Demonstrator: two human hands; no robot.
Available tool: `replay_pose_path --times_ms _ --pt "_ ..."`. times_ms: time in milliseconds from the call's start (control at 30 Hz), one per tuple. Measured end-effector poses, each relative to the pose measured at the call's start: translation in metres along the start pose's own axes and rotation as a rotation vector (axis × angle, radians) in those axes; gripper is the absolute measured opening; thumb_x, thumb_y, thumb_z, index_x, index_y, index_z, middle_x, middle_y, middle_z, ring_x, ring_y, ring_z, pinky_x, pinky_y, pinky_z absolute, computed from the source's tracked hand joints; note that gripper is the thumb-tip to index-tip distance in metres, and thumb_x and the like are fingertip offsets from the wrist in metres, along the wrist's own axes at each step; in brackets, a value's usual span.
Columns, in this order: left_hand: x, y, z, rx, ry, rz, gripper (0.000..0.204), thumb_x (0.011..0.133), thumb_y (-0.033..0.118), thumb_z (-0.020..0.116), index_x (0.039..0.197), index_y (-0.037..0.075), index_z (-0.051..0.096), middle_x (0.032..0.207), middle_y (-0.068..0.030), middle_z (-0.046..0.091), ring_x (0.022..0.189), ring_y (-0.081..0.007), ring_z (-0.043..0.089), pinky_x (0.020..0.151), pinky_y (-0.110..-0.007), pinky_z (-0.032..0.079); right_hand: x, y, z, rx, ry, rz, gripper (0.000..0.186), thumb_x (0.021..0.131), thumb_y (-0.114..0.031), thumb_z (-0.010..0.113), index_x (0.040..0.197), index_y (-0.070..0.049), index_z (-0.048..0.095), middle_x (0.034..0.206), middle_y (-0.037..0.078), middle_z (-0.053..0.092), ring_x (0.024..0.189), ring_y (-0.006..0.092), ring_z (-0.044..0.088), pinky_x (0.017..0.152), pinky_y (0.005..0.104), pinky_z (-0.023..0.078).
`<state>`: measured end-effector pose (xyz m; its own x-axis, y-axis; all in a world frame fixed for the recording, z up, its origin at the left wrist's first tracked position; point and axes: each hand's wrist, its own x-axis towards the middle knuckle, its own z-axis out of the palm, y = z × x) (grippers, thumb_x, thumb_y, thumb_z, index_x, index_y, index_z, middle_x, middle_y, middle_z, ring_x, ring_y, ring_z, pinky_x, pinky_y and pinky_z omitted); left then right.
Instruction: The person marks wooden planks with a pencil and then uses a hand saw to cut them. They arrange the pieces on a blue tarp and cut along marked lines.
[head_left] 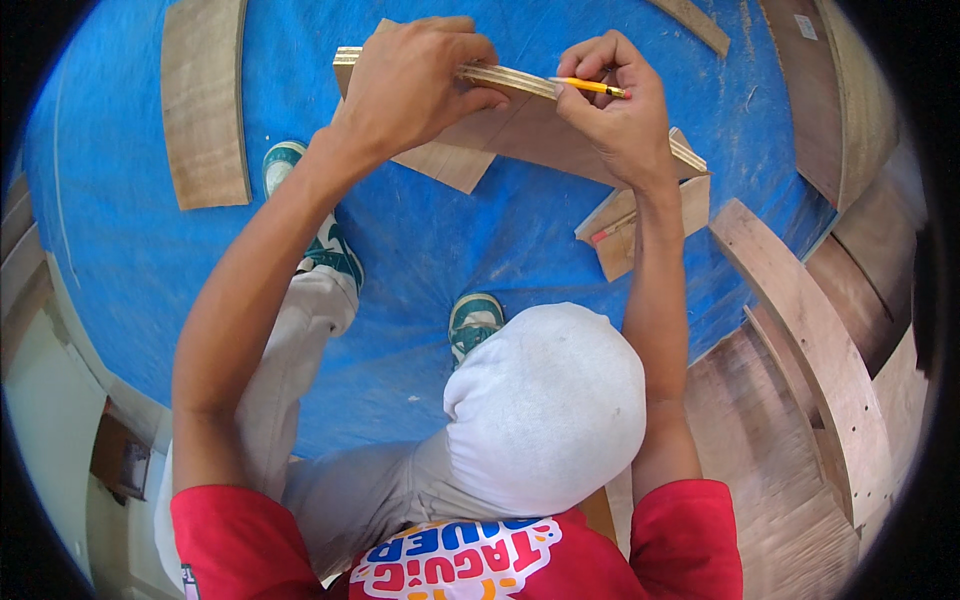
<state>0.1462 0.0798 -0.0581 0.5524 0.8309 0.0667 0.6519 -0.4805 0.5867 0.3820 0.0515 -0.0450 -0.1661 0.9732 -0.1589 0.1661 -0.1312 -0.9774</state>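
Observation:
A long plywood board (560,140) stands on edge at the far middle, its layered edge facing up. My left hand (412,85) is closed over that edge, with the thumb on the near side and the fingers across the top. In my right hand (628,120) is a yellow pencil (597,86), pinched between thumb and fingers. Its tip end is at the board's top edge, and its eraser points right. A loose plywood offcut (447,165) lies partly behind the board. Below my right wrist, more plywood scraps (620,245) sit around the board's right end.
A blue tarp (400,240) covers the floor under my shoes. One curved plywood piece (205,105) lies at left, and a narrow strip (697,22) at the far right. Curved panels (805,90) and a long curved board (810,340) line the right side.

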Motion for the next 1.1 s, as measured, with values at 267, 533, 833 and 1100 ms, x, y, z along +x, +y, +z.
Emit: replay_pose_path --times_ms 267,533,833,1100 --pt "0.009 0.001 -0.015 -0.047 -0.299 -0.110 0.047 0.075 0.033 0.089 0.113 0.008 0.076 0.102 -0.0150 0.070 0.098 -0.0355 0.068 0.084 -0.047 0.054 -0.001 0.000 -0.003 -0.034 -0.089 0.043 0.013 0.089 -0.001 0.071 0.090 -0.007 0.059 0.093 0.000 0.066 0.080 0.0048 0.055 0.072 0.0220 0.047" --pt "0.009 0.004 -0.016 -0.123 -0.083 -0.026 0.025 0.078 0.030 0.084 0.085 0.007 0.076 0.083 -0.0110 0.067 0.080 -0.0326 0.067 0.070 -0.046 0.052 -0.002 0.000 -0.003 -0.043 -0.103 0.059 0.015 0.091 0.000 0.070 0.090 -0.007 0.058 0.093 -0.002 0.064 0.079 0.0020 0.051 0.069 0.0202 0.043" --pt "0.009 0.003 -0.016 -0.119 -0.104 -0.042 0.027 0.077 0.030 0.085 0.085 0.006 0.076 0.082 -0.0108 0.066 0.079 -0.0321 0.067 0.069 -0.046 0.051 -0.003 -0.001 -0.001 -0.085 -0.094 0.057 0.014 0.091 0.000 0.070 0.088 -0.007 0.059 0.093 -0.002 0.064 0.078 0.0025 0.051 0.069 0.0206 0.043" --pt "0.011 0.003 -0.015 -0.098 -0.108 -0.048 0.027 0.077 0.030 0.086 0.087 0.006 0.078 0.083 -0.0104 0.067 0.079 -0.0314 0.067 0.069 -0.045 0.051 -0.002 -0.001 -0.001 -0.073 -0.105 0.047 0.014 0.090 0.002 0.069 0.088 -0.007 0.059 0.092 -0.001 0.064 0.079 0.0036 0.052 0.070 0.0212 0.044"
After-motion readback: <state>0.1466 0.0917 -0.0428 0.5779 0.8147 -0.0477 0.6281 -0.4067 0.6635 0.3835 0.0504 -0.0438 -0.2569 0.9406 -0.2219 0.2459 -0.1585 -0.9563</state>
